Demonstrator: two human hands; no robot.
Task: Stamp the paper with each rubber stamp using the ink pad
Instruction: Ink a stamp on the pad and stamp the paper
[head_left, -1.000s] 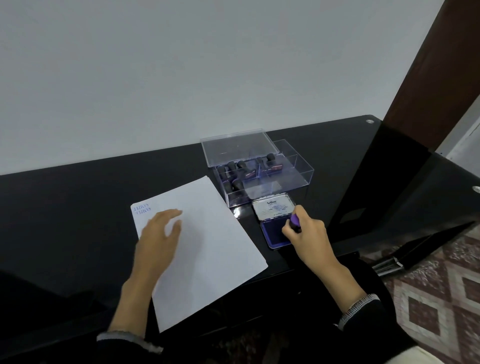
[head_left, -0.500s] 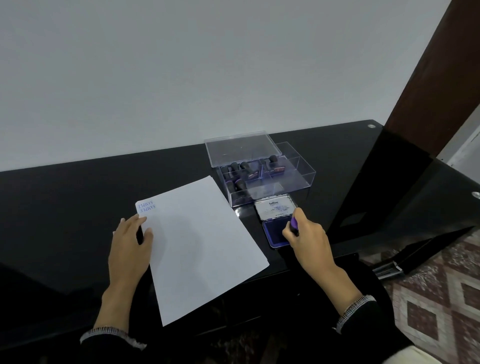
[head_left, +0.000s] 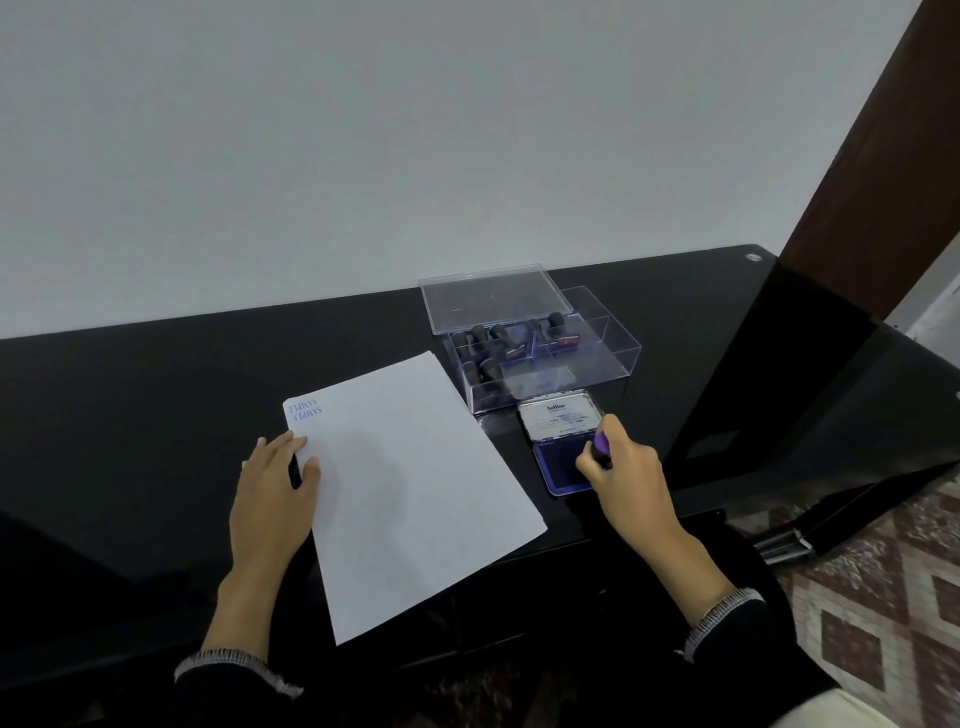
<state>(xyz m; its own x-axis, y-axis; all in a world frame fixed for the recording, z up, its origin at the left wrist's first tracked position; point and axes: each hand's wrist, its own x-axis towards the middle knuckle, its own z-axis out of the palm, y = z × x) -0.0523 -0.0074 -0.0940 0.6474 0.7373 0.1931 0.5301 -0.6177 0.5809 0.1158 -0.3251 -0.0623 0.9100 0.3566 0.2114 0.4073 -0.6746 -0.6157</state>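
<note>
Left hand (head_left: 272, 499) has slid to the paper (head_left: 410, 488) edge, flat; right hand (head_left: 626, 475) pinches one stamp (head_left: 601, 448) on one ink pad (head_left: 561, 462).

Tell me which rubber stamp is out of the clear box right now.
The purple-topped stamp gripped in the right hand, pressed onto the blue ink pad. The other stamps all lie inside the clear box.

Glossy black table (head_left: 156, 395) bearing white paper (head_left: 415, 488) (near centre), open ink pad (head_left: 563, 447) right, clear stamp box (head_left: 540, 348) farther back.
</note>
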